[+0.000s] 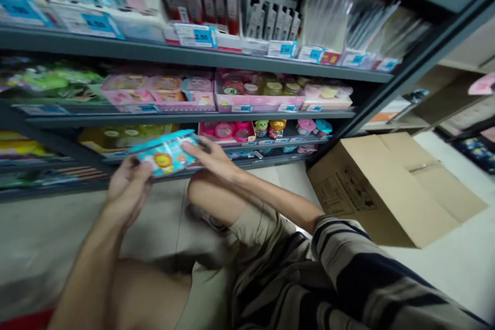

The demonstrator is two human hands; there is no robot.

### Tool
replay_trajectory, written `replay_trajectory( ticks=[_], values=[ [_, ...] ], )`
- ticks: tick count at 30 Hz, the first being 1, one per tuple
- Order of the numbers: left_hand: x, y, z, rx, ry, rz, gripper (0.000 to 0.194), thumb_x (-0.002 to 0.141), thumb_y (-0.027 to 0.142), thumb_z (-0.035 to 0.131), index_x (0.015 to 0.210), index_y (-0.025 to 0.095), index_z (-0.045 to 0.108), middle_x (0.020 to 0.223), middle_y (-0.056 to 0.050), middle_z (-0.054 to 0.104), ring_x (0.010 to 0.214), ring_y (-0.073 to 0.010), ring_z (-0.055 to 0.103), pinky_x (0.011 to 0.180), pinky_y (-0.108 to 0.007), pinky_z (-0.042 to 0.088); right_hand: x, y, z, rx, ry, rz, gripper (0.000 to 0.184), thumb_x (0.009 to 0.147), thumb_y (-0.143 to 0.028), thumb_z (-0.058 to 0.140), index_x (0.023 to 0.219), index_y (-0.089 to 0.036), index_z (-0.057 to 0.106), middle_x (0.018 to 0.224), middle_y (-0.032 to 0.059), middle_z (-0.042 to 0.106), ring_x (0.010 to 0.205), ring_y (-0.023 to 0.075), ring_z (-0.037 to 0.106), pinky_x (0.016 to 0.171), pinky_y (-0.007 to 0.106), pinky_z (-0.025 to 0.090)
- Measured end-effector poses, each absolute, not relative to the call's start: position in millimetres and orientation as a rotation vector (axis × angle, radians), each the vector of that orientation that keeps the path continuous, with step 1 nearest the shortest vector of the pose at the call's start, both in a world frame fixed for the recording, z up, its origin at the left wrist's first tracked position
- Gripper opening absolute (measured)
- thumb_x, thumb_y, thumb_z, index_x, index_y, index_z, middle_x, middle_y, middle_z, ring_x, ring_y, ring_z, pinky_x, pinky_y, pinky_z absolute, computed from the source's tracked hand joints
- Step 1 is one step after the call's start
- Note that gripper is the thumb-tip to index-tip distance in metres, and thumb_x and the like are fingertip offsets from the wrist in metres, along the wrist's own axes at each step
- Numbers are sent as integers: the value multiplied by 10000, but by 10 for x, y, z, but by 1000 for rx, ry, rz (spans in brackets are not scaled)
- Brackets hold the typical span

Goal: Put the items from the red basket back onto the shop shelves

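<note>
Between both hands is a flat blue packet with a cartoon lion and other small figures printed on its front. My left hand grips its lower left corner, thumb on the front face. At the right end my right hand pinches it, thumb on top and the other fingers behind. The packet is tilted, its right side higher, and it hangs in front of the lower shelf. Behind it, a yellow display box is partly covered. What is inside the packet cannot be seen.
Shelves hold pens, pink trays of jars, pink round tubs and small figure-topped containers. A large cardboard box stands on the floor at the right. My bent knee is just below the packet.
</note>
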State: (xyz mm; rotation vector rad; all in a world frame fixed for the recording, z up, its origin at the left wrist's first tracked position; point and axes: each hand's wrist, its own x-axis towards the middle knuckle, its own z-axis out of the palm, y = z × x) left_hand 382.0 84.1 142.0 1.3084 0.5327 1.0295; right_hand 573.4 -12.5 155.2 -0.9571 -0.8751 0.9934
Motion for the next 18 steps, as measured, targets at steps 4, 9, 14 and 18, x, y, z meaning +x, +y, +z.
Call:
replay_trajectory(
  ticks=[4, 9, 14, 18],
  values=[
    [4483, 345, 1599, 1550, 460, 669, 761, 656, 642, 1053, 1231, 236, 763, 1219, -74, 824, 1205, -321, 752, 1098, -401, 613, 6351, -1259, 1517, -1059, -807, 807, 839, 774, -804, 915, 1381, -262, 712, 1268, 21, 789, 1137, 273, 769, 927, 366, 721],
    [5283, -375, 1479, 1447, 346, 315, 645, 584, 345, 1121, 1123, 209, 794, 1085, -84, 818, 1139, -333, 761, 1010, -389, 608, 6856, -2294, 1103, -1309, -774, 599, 755, 901, -801, 793, 1395, -232, 748, 1149, 42, 807, 906, 218, 730, 690, 285, 639],
    [5837, -730, 968, 1391, 418, 42, 568, 614, 326, 1115, 1070, 178, 809, 992, -104, 825, 999, -307, 762, 895, -370, 592, 7207, -2805, 494, -1476, -615, 584, 733, 929, -781, 768, 1340, -175, 793, 985, 75, 805, 768, 223, 695, 677, 336, 624],
    [6119, -801, 580, 1411, 433, -53, 586, 612, 377, 1123, 1064, 152, 827, 946, -110, 826, 965, -291, 755, 898, -366, 588, 7398, -2952, 67, -1490, -507, 566, 685, 939, -708, 810, 1347, -159, 770, 1151, 110, 813, 857, 231, 735, 708, 329, 643]
  ],
)
